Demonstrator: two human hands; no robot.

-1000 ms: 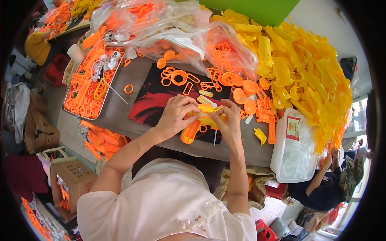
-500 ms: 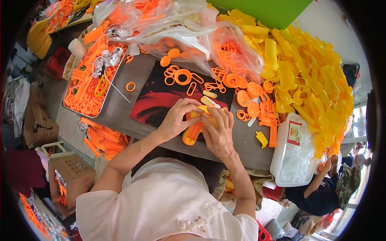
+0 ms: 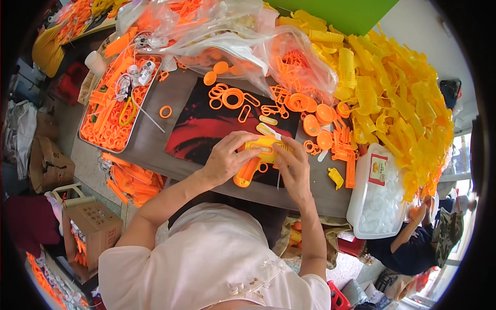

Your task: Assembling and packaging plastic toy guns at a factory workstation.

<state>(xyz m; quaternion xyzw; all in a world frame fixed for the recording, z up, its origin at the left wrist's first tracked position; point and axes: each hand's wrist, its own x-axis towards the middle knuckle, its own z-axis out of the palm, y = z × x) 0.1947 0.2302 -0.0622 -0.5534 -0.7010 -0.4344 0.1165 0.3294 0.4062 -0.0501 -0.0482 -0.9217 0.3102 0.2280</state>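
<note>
Between my hands, over a black-and-red mat point(image 3: 199, 132), is a gun-shaped plastic toy point(image 3: 247, 173) with a yellow upper body and an orange handle-like part slanting toward me. A small ring shows beside that part. My left hand point(image 3: 227, 156) grips the toy's left end, thumb and fingers closed around it. On the other end, my right hand point(image 3: 295, 168) has its bent fingers pressed against the yellow body. Just beyond lie small pale-yellow oval pieces point(image 3: 268, 120). Orange rings and loops point(image 3: 233, 98) lie farther up the mat.
To the left stands a metal tray point(image 3: 133, 126) of orange parts and wired pieces. Plastic bags point(image 3: 222, 39) lie at the back. Yellow parts point(image 3: 398, 103) are heaped at the right, above a white tub point(image 3: 356, 217) of clear pieces. Another person's arm point(image 3: 405, 237) shows at far right.
My right hand has shifted slightly right and its fingers have spread along the toy, so more of the yellow body and the small ring now show. The left hand keeps its hold.
</note>
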